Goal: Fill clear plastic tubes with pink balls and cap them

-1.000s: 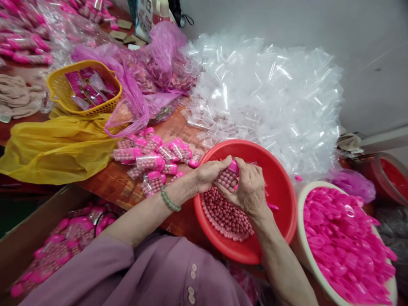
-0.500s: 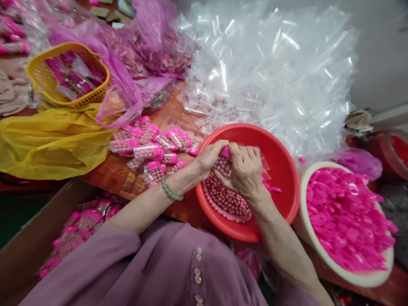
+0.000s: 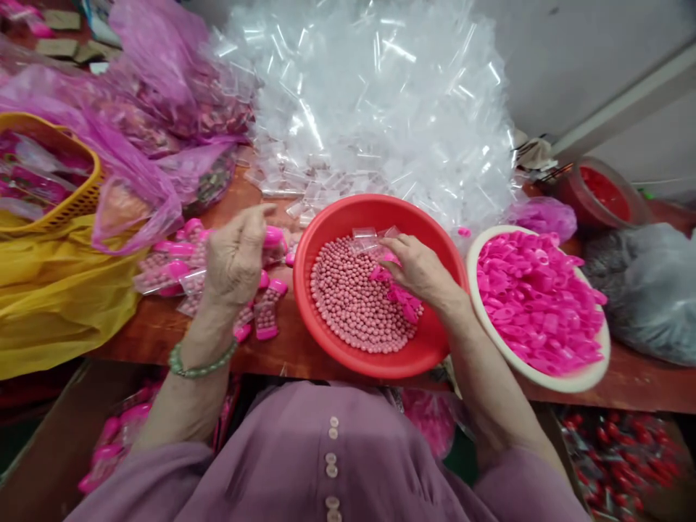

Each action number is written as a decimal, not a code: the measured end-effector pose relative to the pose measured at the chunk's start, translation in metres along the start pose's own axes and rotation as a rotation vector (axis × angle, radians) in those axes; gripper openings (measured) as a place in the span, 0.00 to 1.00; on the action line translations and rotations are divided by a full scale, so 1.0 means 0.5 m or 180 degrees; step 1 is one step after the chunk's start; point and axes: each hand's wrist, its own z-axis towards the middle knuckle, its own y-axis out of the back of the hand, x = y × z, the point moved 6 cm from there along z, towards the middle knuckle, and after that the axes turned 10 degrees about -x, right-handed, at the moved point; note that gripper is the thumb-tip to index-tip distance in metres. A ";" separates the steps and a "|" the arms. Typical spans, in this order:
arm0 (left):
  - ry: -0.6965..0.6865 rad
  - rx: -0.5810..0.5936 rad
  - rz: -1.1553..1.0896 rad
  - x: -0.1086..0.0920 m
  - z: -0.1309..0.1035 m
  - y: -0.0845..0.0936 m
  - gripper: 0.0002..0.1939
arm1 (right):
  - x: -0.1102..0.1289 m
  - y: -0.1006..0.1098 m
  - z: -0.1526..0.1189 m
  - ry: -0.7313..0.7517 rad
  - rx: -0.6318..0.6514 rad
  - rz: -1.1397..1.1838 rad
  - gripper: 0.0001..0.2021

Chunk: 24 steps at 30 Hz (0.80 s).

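Observation:
My right hand (image 3: 416, 268) is inside the red bowl (image 3: 380, 366), thumb and fingers closed around a small pink plastic cap beside other pink caps (image 3: 405, 301). Pink beads (image 3: 364, 312) cover much of the bowl's floor, and clear plastic pieces (image 3: 365, 240) lie on them near the far wall. My left hand (image 3: 239, 254), wearing a green bead bracelet, is over the pile of bead-filled clear bottles with pink caps (image 3: 266, 308). One pink-capped bottle (image 3: 273, 243) shows right beside its fingers. The fingers are partly hidden and blurred, so whether they grip it is unclear.
A big heap of clear plastic containers (image 3: 370, 109) rises behind the bowl. At right stands a cream tub (image 3: 483, 319) of pink parts. Left are a yellow basket (image 3: 90, 192), a yellow bag (image 3: 59, 297) and purple bags (image 3: 157, 58). Red items (image 3: 620, 457) lie below the table edge.
My hands have parted: both held a bead-filled bottle over the bowl. The left has moved left over the bottle pile; the right has gone down to the pink caps. The view has swung right.

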 end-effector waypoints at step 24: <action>-0.1934 0.1019 0.1033 -0.023 -0.118 -0.155 0.11 | -0.032 -0.135 0.117 0.0004 0.0510 -0.0811 0.17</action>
